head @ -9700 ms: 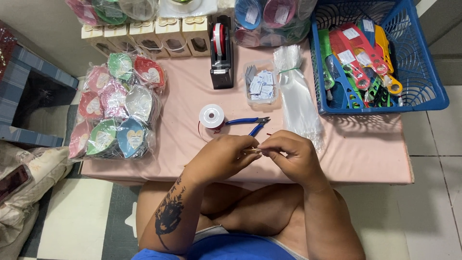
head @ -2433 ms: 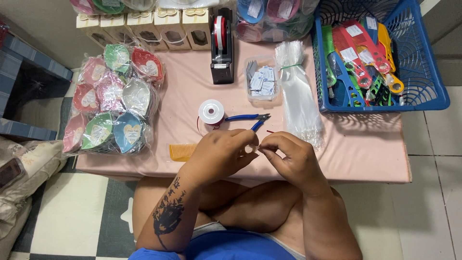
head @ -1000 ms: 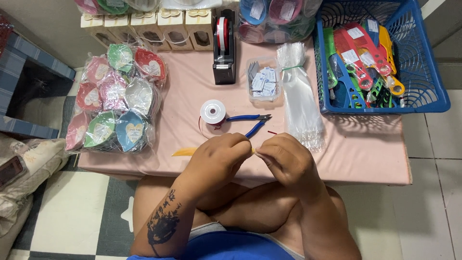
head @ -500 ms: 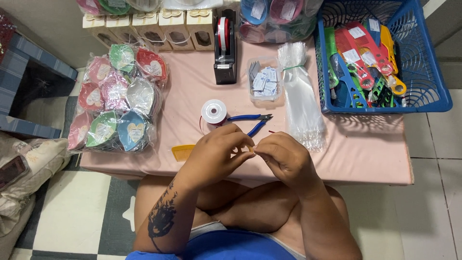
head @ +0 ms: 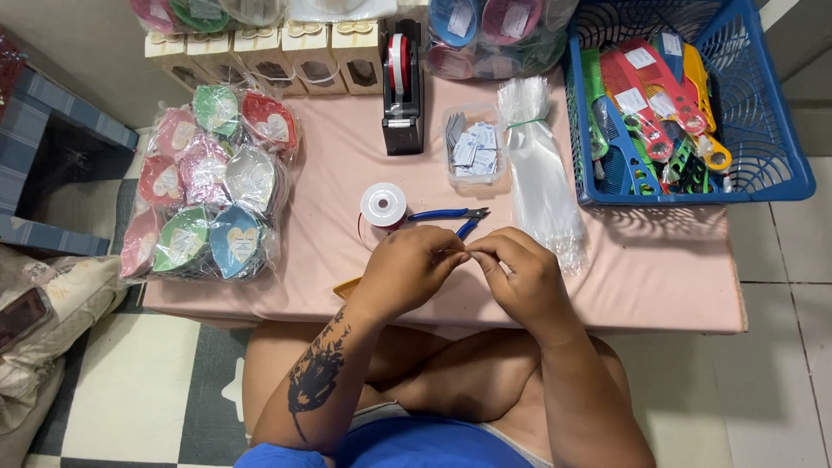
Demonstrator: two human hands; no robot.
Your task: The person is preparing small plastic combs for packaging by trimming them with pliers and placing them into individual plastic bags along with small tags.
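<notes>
- Checkered floor tiles lie under a low pink-clothed table [head: 659, 286].
- Nearest its front edge, left hand [head: 407, 270] and right hand [head: 523, 276] meet, fingertips pinched on something too small to identify.
- Best kept steady, fingertips together.
- Just beyond: blue-handled cutters [head: 449, 217], ribbon spool [head: 383, 204].

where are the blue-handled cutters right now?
In the head view, the blue-handled cutters lie on the pink table near its middle, just right of the white ribbon spool and just beyond the fingertips of both hands, untouched.
</notes>
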